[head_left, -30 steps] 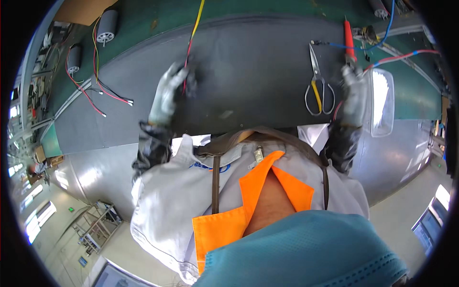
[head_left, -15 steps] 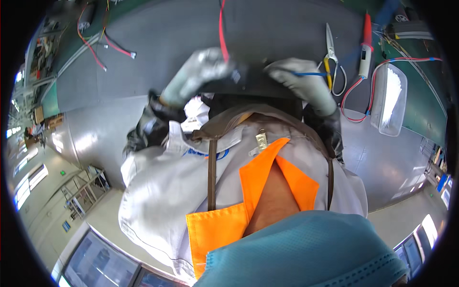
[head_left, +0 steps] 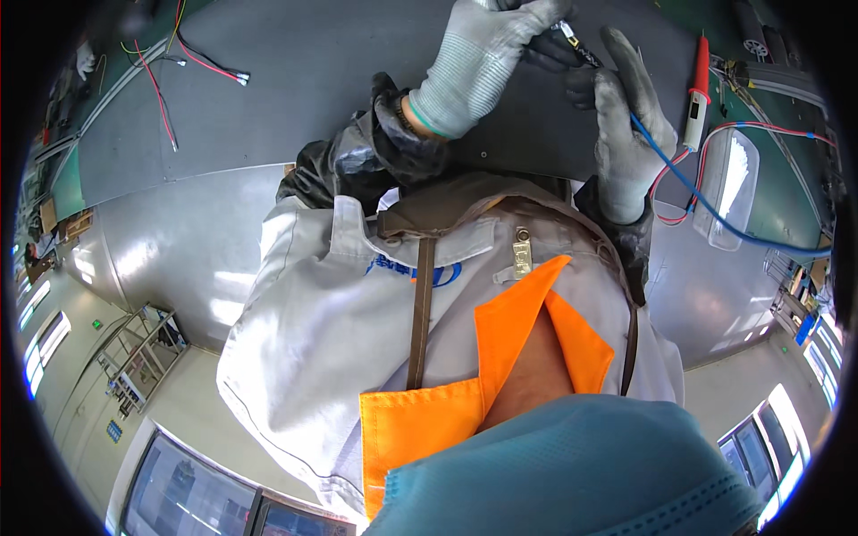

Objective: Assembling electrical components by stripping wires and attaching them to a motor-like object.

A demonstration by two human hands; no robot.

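Observation:
My left hand [head_left: 487, 62], in a grey knit glove with dark fingertips, is closed at the top middle. Its fingers pinch around the silver metal end [head_left: 566, 33] of a short dark lead. From there the lead runs to my right hand [head_left: 630, 129], also gloved, which has its thumb and curled fingers closed on it while one or two fingers point up. A blue cable [head_left: 706, 201] comes out below the right hand's fingers and trails to the right edge. How the lead joins the blue cable is hidden in the hand.
A red-and-white pen-shaped tool [head_left: 697, 98] with a red and blue lead lies right of my right hand. Beyond it is a clear plastic tray [head_left: 746, 192] of white strips. Red and black wires with connectors [head_left: 239, 78] lie at the far left of the dark mat [head_left: 295, 80].
Both hands have moved up and away from my body, the left also rightward. The blue cable now stretches to the right edge. The scissors with a yellow handle are now hidden near my right hand.

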